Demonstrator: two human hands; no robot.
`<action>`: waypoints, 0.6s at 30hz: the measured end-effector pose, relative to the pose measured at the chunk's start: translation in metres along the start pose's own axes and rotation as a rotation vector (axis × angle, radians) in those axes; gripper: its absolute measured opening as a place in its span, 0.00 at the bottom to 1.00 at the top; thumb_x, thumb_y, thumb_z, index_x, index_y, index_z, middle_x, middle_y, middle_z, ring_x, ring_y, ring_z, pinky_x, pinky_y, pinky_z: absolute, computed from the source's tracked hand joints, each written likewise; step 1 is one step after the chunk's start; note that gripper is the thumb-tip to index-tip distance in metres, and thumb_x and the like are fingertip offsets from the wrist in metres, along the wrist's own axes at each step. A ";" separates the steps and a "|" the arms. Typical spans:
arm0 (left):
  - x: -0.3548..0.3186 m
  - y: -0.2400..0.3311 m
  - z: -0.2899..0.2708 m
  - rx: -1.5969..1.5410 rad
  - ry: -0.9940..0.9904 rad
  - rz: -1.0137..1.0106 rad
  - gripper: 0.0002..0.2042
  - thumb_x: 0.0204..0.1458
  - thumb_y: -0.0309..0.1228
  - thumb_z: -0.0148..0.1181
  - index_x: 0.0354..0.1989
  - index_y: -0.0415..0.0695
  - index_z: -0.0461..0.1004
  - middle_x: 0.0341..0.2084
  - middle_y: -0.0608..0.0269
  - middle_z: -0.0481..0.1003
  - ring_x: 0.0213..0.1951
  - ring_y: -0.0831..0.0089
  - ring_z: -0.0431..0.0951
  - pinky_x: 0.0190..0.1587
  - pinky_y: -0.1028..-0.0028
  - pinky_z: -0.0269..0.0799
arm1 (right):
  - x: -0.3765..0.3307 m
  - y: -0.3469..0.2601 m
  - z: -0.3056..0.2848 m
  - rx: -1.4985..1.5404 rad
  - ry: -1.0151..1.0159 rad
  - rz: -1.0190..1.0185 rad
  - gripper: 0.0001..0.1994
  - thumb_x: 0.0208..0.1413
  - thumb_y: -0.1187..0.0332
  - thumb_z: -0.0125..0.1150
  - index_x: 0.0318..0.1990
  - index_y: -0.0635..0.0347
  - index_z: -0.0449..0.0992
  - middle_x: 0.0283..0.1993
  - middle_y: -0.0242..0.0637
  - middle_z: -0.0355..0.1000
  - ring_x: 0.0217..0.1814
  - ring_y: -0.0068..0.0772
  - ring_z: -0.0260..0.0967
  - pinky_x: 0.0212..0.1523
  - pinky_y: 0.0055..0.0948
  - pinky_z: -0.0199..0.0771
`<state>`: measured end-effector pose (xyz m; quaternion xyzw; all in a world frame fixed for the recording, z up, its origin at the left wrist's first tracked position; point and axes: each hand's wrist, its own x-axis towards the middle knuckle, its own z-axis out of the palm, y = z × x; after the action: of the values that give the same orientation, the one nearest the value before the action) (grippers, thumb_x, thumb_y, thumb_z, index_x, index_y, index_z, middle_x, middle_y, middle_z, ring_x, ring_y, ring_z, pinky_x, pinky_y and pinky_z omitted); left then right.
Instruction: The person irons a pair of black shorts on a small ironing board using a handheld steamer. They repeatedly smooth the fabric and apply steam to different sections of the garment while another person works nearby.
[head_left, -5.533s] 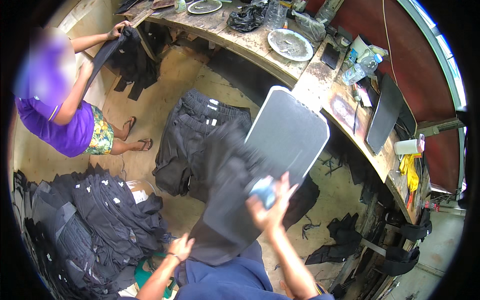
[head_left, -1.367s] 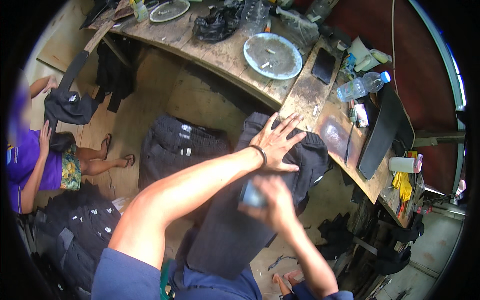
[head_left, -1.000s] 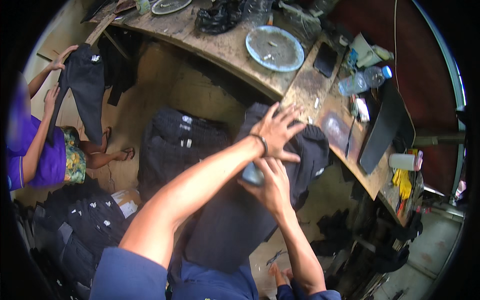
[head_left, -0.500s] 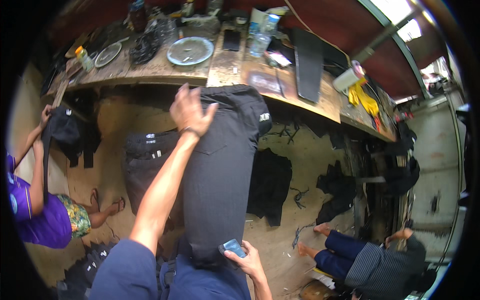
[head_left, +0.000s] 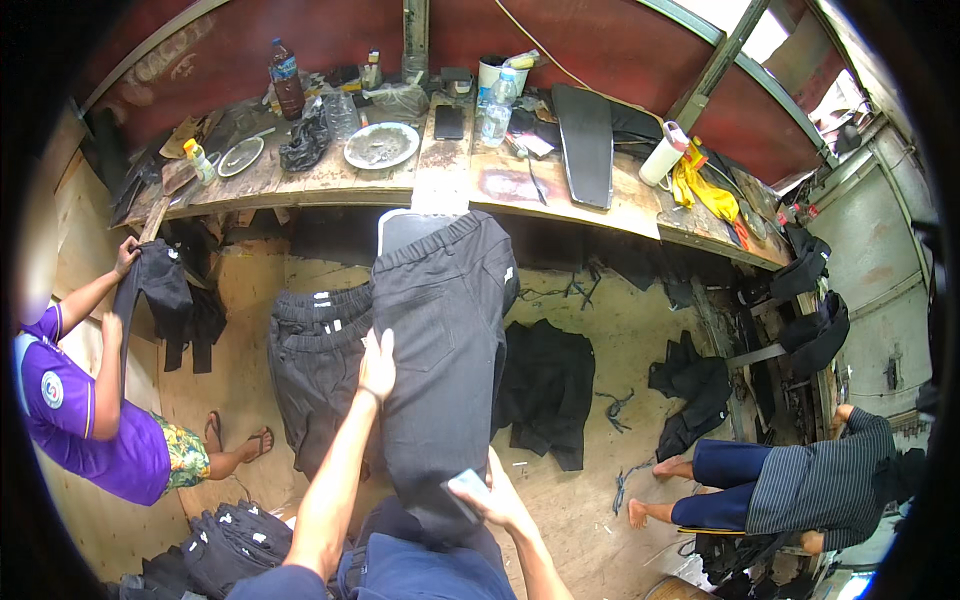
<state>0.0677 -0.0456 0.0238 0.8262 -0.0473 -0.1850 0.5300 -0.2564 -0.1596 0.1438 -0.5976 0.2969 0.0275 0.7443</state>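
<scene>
Black trousers (head_left: 440,340) now lower, left hand (head_left: 377,365) mid-leg.

The board (head_left: 405,225) is nearly all hidden under the trousers (head_left: 440,350). The right hand (head_left: 497,497) covers most of a small pale object (head_left: 466,487). At nine o'clock, a worker (head_left: 85,410) is cut off by the rim.

Wall (head_left: 600,40): dark red panels running behind the desk at 12 o'clock.
Desk (head_left: 520,190): worn wood, curving across.
Floor (head_left: 620,330): bare plywood, lying below.
</scene>
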 end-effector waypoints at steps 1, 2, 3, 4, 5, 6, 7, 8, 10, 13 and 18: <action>0.023 0.008 0.004 0.164 0.018 0.015 0.43 0.74 0.60 0.44 0.83 0.36 0.50 0.76 0.30 0.62 0.78 0.39 0.61 0.79 0.56 0.57 | 0.008 0.003 -0.001 0.086 -0.015 0.029 0.49 0.52 0.54 0.86 0.78 0.61 0.63 0.62 0.50 0.79 0.62 0.38 0.79 0.61 0.41 0.81; 0.037 0.011 0.003 0.126 -0.027 -0.032 0.46 0.73 0.62 0.45 0.83 0.34 0.48 0.78 0.28 0.57 0.80 0.38 0.57 0.80 0.56 0.54 | 0.006 0.009 0.000 -0.078 0.013 0.136 0.46 0.52 0.50 0.85 0.73 0.63 0.68 0.59 0.50 0.81 0.60 0.39 0.80 0.60 0.40 0.81; 0.038 0.009 0.007 0.161 -0.022 -0.054 0.46 0.73 0.63 0.45 0.83 0.33 0.47 0.78 0.27 0.58 0.79 0.37 0.58 0.80 0.55 0.55 | 0.003 0.015 0.001 -0.223 -0.007 0.185 0.44 0.51 0.46 0.84 0.69 0.64 0.73 0.56 0.50 0.82 0.58 0.40 0.81 0.59 0.39 0.80; 0.031 0.005 0.007 0.166 0.002 -0.006 0.47 0.72 0.63 0.45 0.82 0.32 0.47 0.77 0.27 0.59 0.79 0.36 0.59 0.80 0.54 0.56 | -0.011 0.021 -0.002 -0.418 -0.024 0.304 0.43 0.50 0.42 0.83 0.64 0.66 0.77 0.53 0.50 0.83 0.56 0.41 0.82 0.57 0.39 0.80; 0.009 -0.004 0.007 0.129 -0.001 -0.051 0.47 0.73 0.63 0.45 0.82 0.32 0.48 0.76 0.27 0.61 0.78 0.36 0.60 0.80 0.54 0.56 | -0.023 0.027 -0.001 -0.441 -0.107 0.356 0.40 0.49 0.42 0.85 0.61 0.65 0.81 0.49 0.52 0.84 0.59 0.40 0.82 0.58 0.42 0.80; -0.026 -0.015 0.005 0.158 -0.018 -0.029 0.45 0.73 0.62 0.44 0.82 0.32 0.50 0.76 0.27 0.61 0.78 0.37 0.60 0.80 0.54 0.56 | -0.040 0.030 -0.004 -0.502 -0.181 0.481 0.37 0.47 0.43 0.86 0.57 0.63 0.84 0.45 0.54 0.84 0.62 0.39 0.81 0.59 0.45 0.79; -0.062 -0.027 0.001 0.209 -0.051 -0.028 0.44 0.74 0.60 0.43 0.81 0.32 0.52 0.75 0.26 0.61 0.78 0.38 0.61 0.80 0.55 0.56 | -0.056 0.032 -0.002 -0.607 -0.341 0.508 0.40 0.47 0.43 0.87 0.61 0.63 0.82 0.53 0.60 0.81 0.65 0.46 0.79 0.62 0.48 0.78; -0.102 -0.038 -0.004 0.150 0.033 -0.043 0.42 0.75 0.58 0.43 0.81 0.31 0.52 0.74 0.25 0.63 0.76 0.36 0.63 0.78 0.54 0.59 | -0.070 0.031 0.000 -0.691 -0.446 0.467 0.43 0.47 0.43 0.87 0.65 0.63 0.79 0.62 0.66 0.78 0.69 0.54 0.77 0.65 0.50 0.78; -0.170 -0.055 -0.031 0.259 0.025 -0.029 0.36 0.76 0.53 0.45 0.75 0.28 0.64 0.58 0.23 0.77 0.64 0.35 0.77 0.67 0.49 0.73 | -0.085 0.022 0.004 -0.691 -0.131 0.112 0.39 0.48 0.33 0.80 0.49 0.65 0.85 0.47 0.58 0.84 0.59 0.55 0.83 0.59 0.45 0.80; -0.170 -0.044 -0.099 0.276 0.139 0.060 0.20 0.74 0.43 0.54 0.39 0.35 0.74 0.34 0.27 0.76 0.40 0.32 0.85 0.40 0.45 0.76 | -0.059 -0.006 0.005 -0.716 0.235 -0.025 0.51 0.46 0.42 0.86 0.74 0.60 0.72 0.79 0.73 0.57 0.76 0.68 0.68 0.73 0.54 0.73; -0.061 0.023 -0.148 0.596 0.475 0.383 0.20 0.69 0.42 0.61 0.64 0.45 0.80 0.65 0.44 0.77 0.68 0.43 0.74 0.69 0.54 0.71 | 0.019 -0.030 0.025 -0.807 -0.086 -0.119 0.49 0.55 0.39 0.77 0.82 0.40 0.63 0.88 0.68 0.32 0.70 0.73 0.73 0.62 0.51 0.83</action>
<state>0.0667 0.0876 0.1149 0.9393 -0.1280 0.1340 0.2888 -0.2182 -0.1513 0.1637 -0.8560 0.1957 0.1238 0.4622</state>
